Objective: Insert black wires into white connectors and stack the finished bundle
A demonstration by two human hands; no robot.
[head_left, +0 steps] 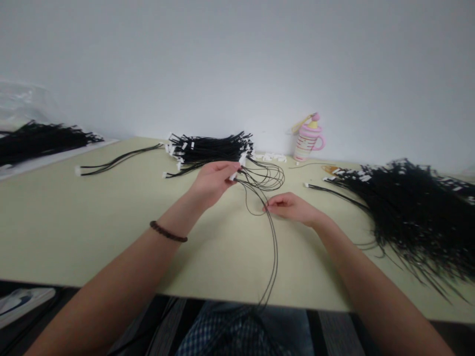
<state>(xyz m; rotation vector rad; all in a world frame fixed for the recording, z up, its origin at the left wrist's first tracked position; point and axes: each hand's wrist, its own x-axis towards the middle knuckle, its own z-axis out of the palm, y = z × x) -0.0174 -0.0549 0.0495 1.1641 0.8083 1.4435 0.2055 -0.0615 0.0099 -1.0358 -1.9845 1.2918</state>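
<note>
My left hand (215,183) is closed around white connectors (242,159) with thin black wires coming out of them. Some of these wires (272,178) loop out to the right, and a few longer ones curve down past the table's front edge toward my lap. My right hand (287,207) is to the right and a little nearer, thumb and fingertips pinched together on one thin black wire (254,214) that bends back toward the connectors. The tip of that wire is too small to make out.
Behind my left hand lies a bundle of black cables (213,148) with white connectors. A larger black wire heap (426,217) covers the right side; another bundle (40,141) lies far left. Small white pieces (272,157) and a pink striped mug (308,141) stand near the wall.
</note>
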